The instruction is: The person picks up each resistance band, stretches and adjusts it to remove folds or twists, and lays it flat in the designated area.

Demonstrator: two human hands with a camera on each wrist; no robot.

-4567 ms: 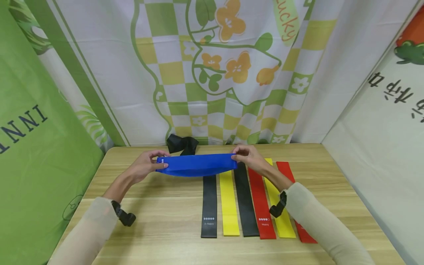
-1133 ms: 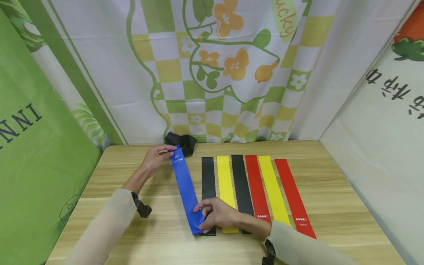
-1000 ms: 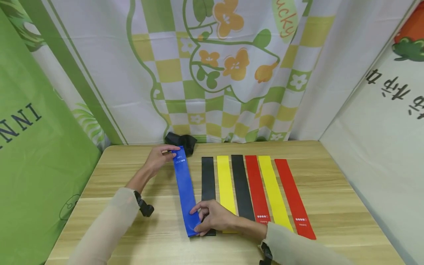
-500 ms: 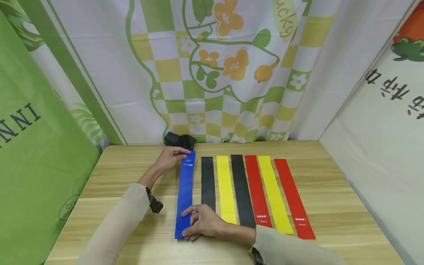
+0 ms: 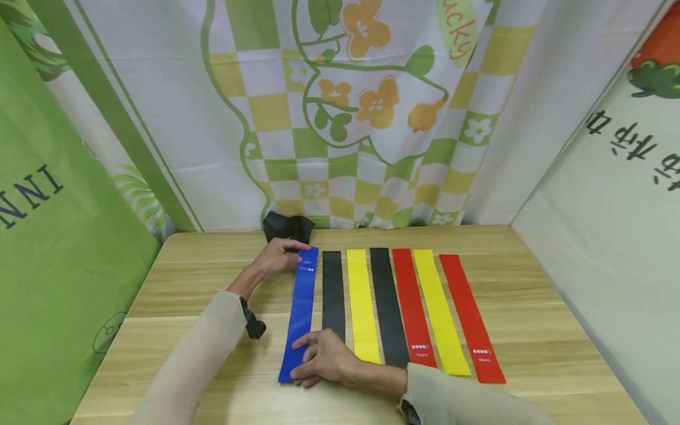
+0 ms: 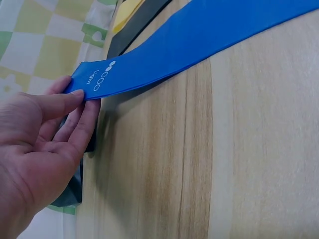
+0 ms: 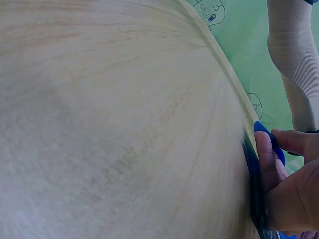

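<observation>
A flat blue resistance band (image 5: 301,304), printed "Light", lies lengthwise at the left end of a row of bands. My left hand (image 5: 273,258) pinches its far end between thumb and fingers; the left wrist view shows that end (image 6: 94,79) raised a little off the wood. At the near end, my right hand (image 5: 328,357) holds the band by its edge with thumb and fingers. That hand covers the near part of the black band (image 5: 333,289) just to the right. In the right wrist view only a bit of blue band (image 7: 264,130) shows at the fingers.
Right of the black band lie a yellow band (image 5: 363,301), another black band (image 5: 389,301), a red band (image 5: 411,301), a second yellow band (image 5: 440,307) and a second red band (image 5: 470,313). A crumpled black pouch-like thing (image 5: 287,227) sits by the back curtain (image 5: 329,177).
Both hands turned the blue band from crosswise in the air to lengthwise, and lowered it beside the row. Lately its far end shifted right, towards the black band; its near end went left.
</observation>
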